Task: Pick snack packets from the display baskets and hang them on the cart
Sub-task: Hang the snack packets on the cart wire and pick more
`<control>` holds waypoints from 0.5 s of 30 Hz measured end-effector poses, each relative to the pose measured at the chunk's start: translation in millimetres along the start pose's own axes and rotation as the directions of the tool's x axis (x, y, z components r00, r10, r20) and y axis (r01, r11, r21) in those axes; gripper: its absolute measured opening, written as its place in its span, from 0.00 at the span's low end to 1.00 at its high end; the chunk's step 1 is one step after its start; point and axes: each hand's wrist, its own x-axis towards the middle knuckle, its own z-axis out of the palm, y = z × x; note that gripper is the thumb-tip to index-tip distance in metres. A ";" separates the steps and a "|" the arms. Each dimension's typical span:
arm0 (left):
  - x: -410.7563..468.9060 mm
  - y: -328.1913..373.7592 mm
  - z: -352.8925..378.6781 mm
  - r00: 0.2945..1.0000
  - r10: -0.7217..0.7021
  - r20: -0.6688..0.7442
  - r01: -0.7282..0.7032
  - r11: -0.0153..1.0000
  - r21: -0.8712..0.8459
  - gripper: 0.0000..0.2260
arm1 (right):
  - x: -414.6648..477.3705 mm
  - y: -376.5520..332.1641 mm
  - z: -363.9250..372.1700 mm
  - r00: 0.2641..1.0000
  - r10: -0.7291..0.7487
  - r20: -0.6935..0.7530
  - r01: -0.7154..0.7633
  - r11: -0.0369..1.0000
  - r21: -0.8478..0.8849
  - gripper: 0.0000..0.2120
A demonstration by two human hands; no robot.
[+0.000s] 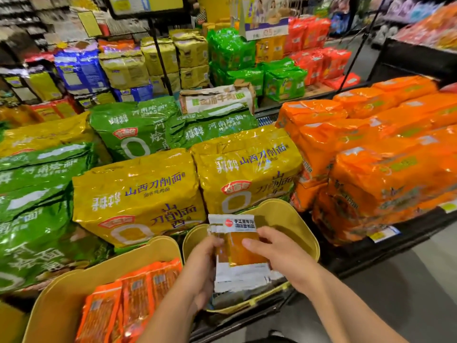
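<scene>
The left hand [205,266] and right hand [277,256] pinch a packet [243,251] over the basket [308,233]. Lift it straight up, gripping both sides.

The packet [243,246] is over the basket [300,226]; a second basket [61,293] lies left of that basket, noodle bags [138,194] behind it.

Left hand [204,266] and right hand [274,252] are bare — forearms too, slim at the wrists.
</scene>
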 end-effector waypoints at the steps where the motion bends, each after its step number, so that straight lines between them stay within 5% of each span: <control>1: 2.2 -2.5 -3.3 1.000 0.018 0.011 -0.018 0.999 0.032 0.22 | 1.9 4.5 -3.3 1.000 0.001 0.004 -0.001 0.998 0.055 0.12; 7: 0.7 -1.8 -6.3 0.987 0.163 0.002 -0.160 0.967 0.200 0.32 | 1.8 10.6 -9.8 1.000 0.008 0.027 -0.015 0.969 0.248 0.19; 12: 1.1 -5.1 -4.2 0.986 0.158 -0.059 -0.155 0.986 0.061 0.17 | 8.6 19.2 -18.7 0.998 0.067 0.009 -0.066 0.948 0.313 0.35; 15: 5.2 -0.1 -11.0 0.980 0.198 -0.034 -0.194 0.978 0.079 0.20 | 10.2 8.6 -21.9 0.999 0.030 0.041 -0.040 0.962 0.269 0.25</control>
